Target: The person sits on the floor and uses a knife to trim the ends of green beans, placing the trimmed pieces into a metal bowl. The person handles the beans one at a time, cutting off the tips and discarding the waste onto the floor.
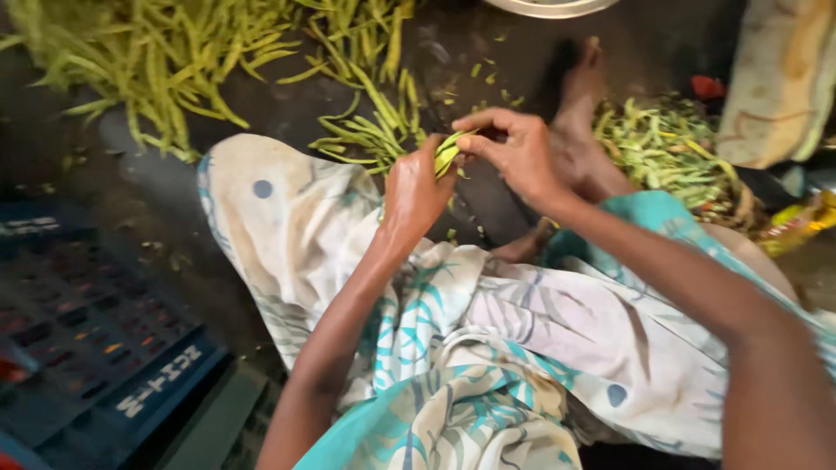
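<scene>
Over your lap, just past the patterned white and teal cloth [488,348] draped across your knees, your two hands met around a small bunch of green bean pods [447,152]. Your left hand [416,187] was clenched around the near end of the bunch, holding the pods upright and together, while your right hand [520,152] pinched their far tips between thumb and fingers, so both hands were closed on the same pods. Judging by that pinch, you were at the trimming step, nipping the ends off the bunch; whether a tip had already come away could not be told from the blur. Far and to the left, a large heap of whole pods [165,52] lay spread on the dark floor [488,61], with a smaller cluster of pods [370,130] lying just beyond your left hand. To the right, past your bare foot [582,91], sat a pile of trimmed pods and scraps [666,148], well apart from the untrimmed heap. A blue plastic crate [87,339] stood at the near left. By my reading, the next move called for a firm hold with the left hand, so the pods did not slip, and a clean snap with the right.
</scene>
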